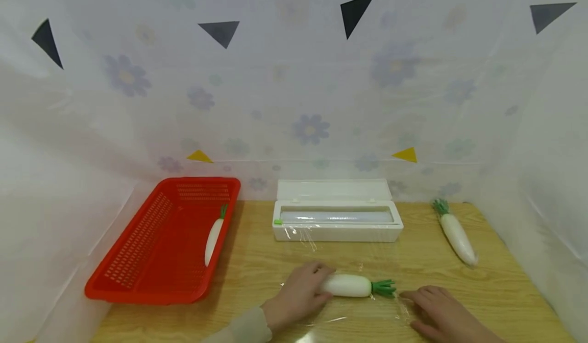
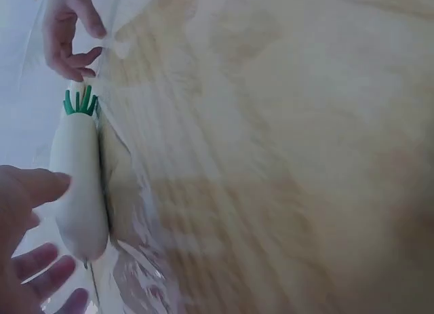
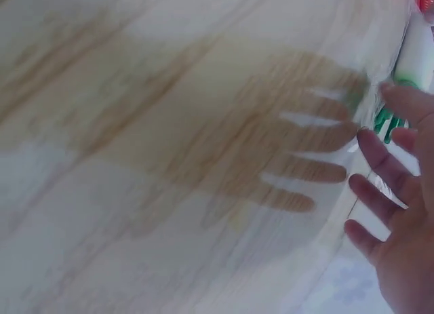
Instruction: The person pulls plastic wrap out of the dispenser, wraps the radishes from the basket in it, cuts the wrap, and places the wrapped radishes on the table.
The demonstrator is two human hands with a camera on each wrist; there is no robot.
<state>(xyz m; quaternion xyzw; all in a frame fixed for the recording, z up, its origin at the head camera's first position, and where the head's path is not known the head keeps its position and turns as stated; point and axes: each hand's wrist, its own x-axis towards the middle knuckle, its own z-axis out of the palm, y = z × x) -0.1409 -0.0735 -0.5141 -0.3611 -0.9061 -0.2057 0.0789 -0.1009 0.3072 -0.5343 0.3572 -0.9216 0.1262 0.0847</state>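
Observation:
A white daikon radish (image 1: pixel 350 285) with green leaf stubs lies sideways on a sheet of clear cling film (image 1: pixel 337 319) on the table. My left hand (image 1: pixel 299 291) is at its pointed end, overlapping it in the head view. The left wrist view shows the fingers of that hand spread loosely beside the radish (image 2: pixel 78 182). My right hand (image 1: pixel 436 310) is low over the film's right edge, just beyond the leaves. Its fingers are relaxed and apart in the right wrist view, close to the green leaves (image 3: pixel 386 124).
Behind the radish stands a white cling film dispenser (image 1: pixel 337 233), lid raised, with a film roll inside. A red plastic basket (image 1: pixel 151 297) on the left holds another daikon (image 1: pixel 213 242). At the right lies a third, shiny daikon (image 1: pixel 458 238). Pale curtains (image 1: pixel 285 77) enclose the wooden table.

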